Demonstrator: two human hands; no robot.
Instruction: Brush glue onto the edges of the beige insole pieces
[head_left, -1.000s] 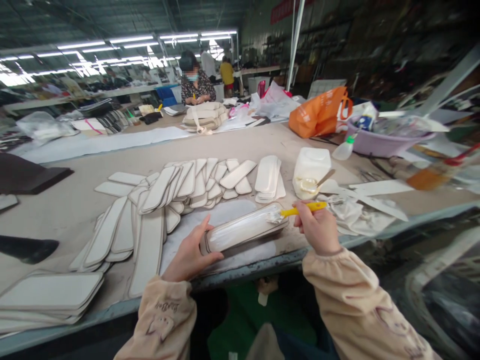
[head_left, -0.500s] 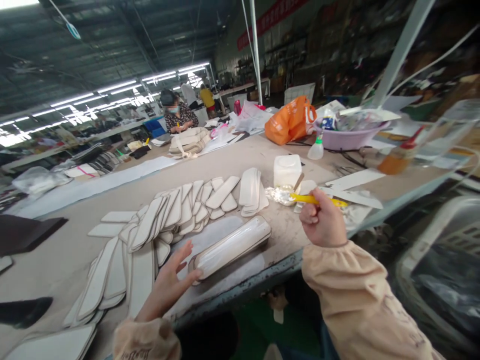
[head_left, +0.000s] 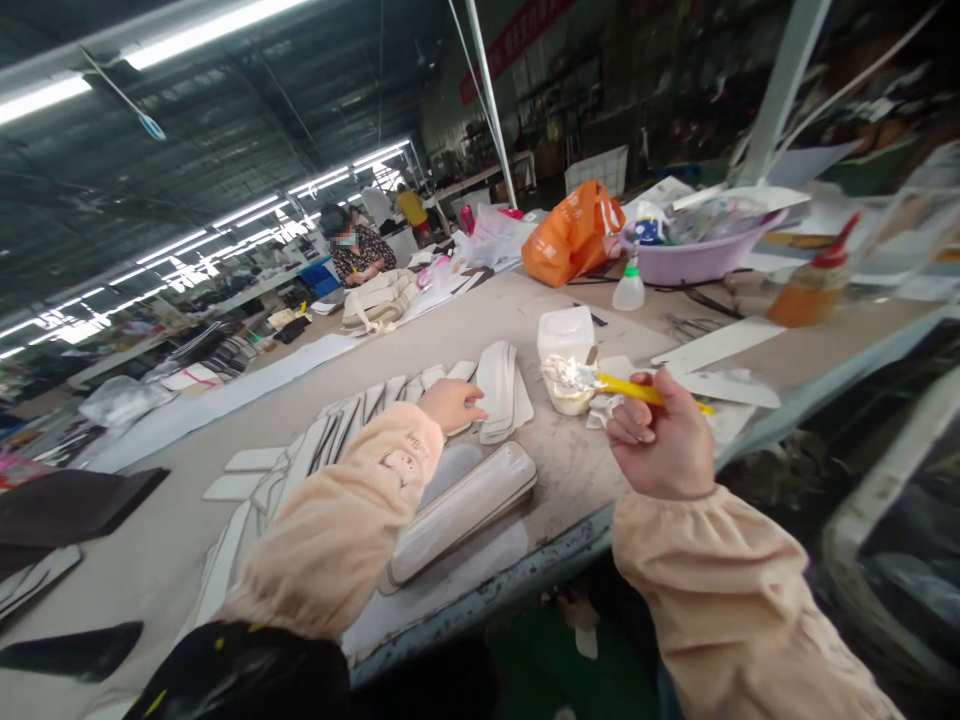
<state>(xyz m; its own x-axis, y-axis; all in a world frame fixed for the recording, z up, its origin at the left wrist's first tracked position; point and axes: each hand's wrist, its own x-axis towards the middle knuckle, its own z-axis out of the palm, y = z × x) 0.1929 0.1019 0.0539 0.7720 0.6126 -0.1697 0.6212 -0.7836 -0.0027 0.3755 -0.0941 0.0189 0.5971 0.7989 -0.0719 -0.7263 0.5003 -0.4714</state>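
Note:
My right hand (head_left: pixel 664 430) is closed around a yellow-handled brush (head_left: pixel 634 388), its tip coated in white paste. That tip rests over a small tub (head_left: pixel 571 398) of the same thick white paste. My left hand (head_left: pixel 454 403) reaches out over the rows of pale strips, fingers apart and holding nothing I can see. Its fingertips are at the left edge of a small stack of white rounded strips (head_left: pixel 496 390). Nearer to me lies a pile of glossy, wet-looking strips (head_left: pixel 469 510). My left sleeve covers part of the spread-out strips (head_left: pixel 296 452).
Behind the tub stands a square white container (head_left: pixel 566 328). Farther right are a squeeze bottle (head_left: pixel 628 290), a purple basin (head_left: pixel 694 258), an orange bag (head_left: pixel 574 235) and an amber bottle (head_left: pixel 810 292). A co-worker (head_left: pixel 360 250) sits across the table. The table's front edge (head_left: pixel 480 590) runs diagonally below.
My left hand has moved from the near end of the glossy pile, forward and right to the small stack. My right hand still holds the brush at the tub. The view has shifted slightly.

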